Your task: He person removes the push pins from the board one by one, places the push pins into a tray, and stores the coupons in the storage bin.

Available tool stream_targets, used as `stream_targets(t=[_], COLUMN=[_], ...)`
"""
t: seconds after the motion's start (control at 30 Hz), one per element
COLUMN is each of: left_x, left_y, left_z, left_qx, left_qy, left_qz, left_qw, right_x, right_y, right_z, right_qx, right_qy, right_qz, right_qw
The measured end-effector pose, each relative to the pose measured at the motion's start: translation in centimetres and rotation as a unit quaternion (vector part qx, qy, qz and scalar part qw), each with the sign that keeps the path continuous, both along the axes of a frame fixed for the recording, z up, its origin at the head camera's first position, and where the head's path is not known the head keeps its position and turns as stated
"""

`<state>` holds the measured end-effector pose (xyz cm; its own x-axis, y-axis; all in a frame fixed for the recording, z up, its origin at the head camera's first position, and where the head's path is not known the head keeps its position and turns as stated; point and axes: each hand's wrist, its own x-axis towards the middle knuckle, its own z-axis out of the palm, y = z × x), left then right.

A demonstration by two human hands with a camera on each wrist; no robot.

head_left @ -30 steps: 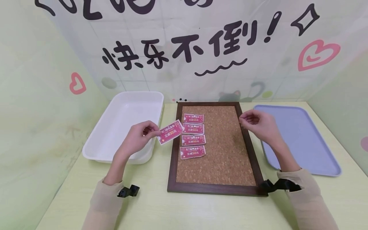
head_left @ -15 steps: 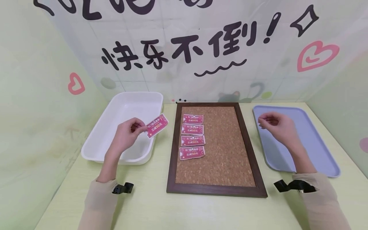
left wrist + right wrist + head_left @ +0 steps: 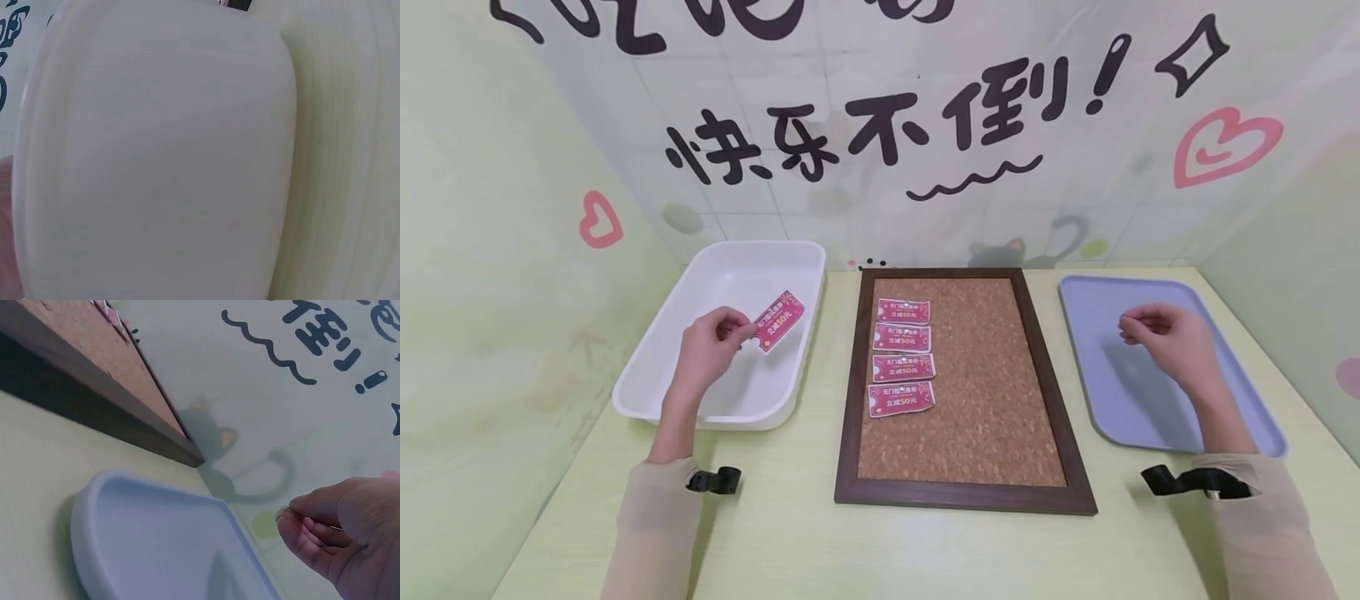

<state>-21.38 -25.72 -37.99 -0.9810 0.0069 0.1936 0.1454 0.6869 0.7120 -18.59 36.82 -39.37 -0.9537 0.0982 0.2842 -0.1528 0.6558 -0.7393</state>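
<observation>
Head view: left hand [image 3: 707, 346] pinches coupon [image 3: 780, 320] over tub [image 3: 756, 271]; right hand [image 3: 1174, 340] (hold unclear) over tray [image 3: 1099, 367].

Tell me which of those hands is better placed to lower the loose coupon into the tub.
Left, I'd judge: the left hand pinches the loose coupon over the tub. The right hand is over the tray, beyond the corkboard.

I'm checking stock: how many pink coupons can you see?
5. Cork board, left side: top coupon, second coupon, third coupon, bottom coupon. Fifth coupon: pinched in the left hand over the white tub. Any underneath would be hidden.
</observation>
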Motion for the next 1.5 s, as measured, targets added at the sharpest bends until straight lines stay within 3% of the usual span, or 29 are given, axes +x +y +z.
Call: stream_targets(t=[0.13,0.43,1.13,1.5], left_x=[-0.2,-0.8,-1.3,-1.2], left_y=[-0.3,-1.0,-2.3,-2.5], left_z=[-0.1,-0.1,-1.5,-1.4], left_qx=[0.006,-0.001,-0.009,-0.004], left_qy=[-0.023,-0.093,-0.146,-0.18], left_qz=[0.017,0.038,0.08,0.1], left_qw=[0.9996,0.995,0.9861,0.9785], right_x=[0.1,0.6,0.9,0.8], right_y=[1.3,3.8,5.7,5.4], right_z=[-0.6,-1.9,-3.0,-3.2], right_qx=[0.007,0.091,0.119,0.133], right_qy=[-0.023,-0.066,-0.097,-0.086], right_qz=[-0.011,-0.071,-0.091,-0.106], right_qw=[0.9996,0.9911,0.9839,0.9816])
